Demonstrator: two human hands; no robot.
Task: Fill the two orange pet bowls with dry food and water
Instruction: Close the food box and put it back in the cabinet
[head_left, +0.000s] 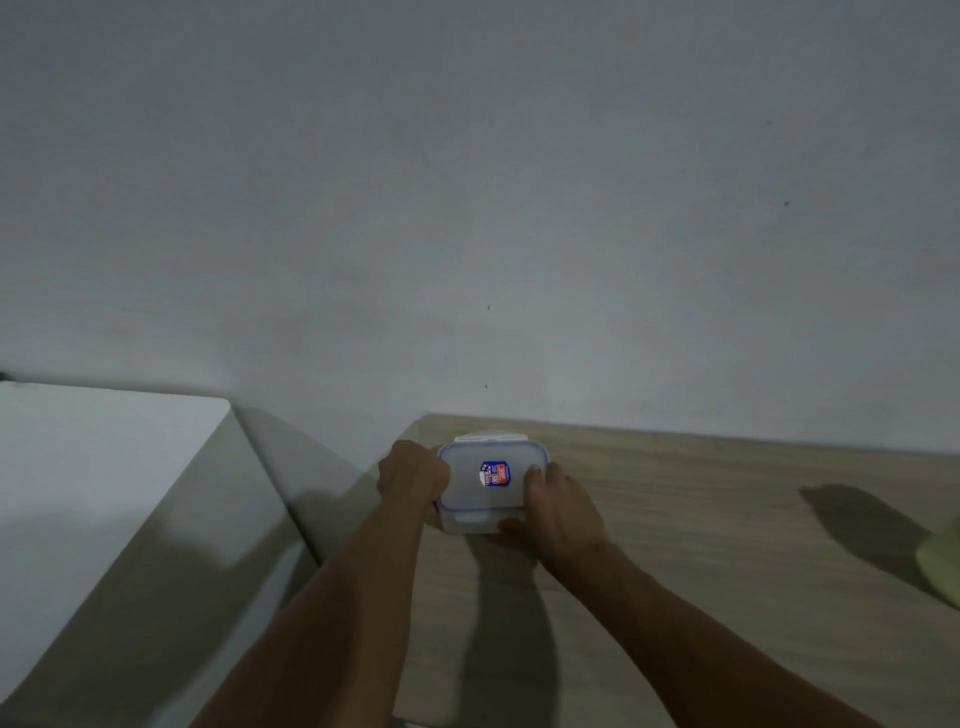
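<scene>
A clear plastic food container (480, 499) with a blue-sealed clip lid and a blue and red sticker sits on the wooden table (701, 519) near its far left corner. My left hand (413, 475) grips the container's left side. My right hand (558, 501) holds its right side, fingers over the lid edge. The far clip flap stands up. What is inside the container is not visible. No orange pet bowls are in view.
A white surface (78, 467) lies to the left, separated from the table by a gap. A grey wall (467, 208) rises right behind the table. A pale green object (943, 564) pokes in at the right edge.
</scene>
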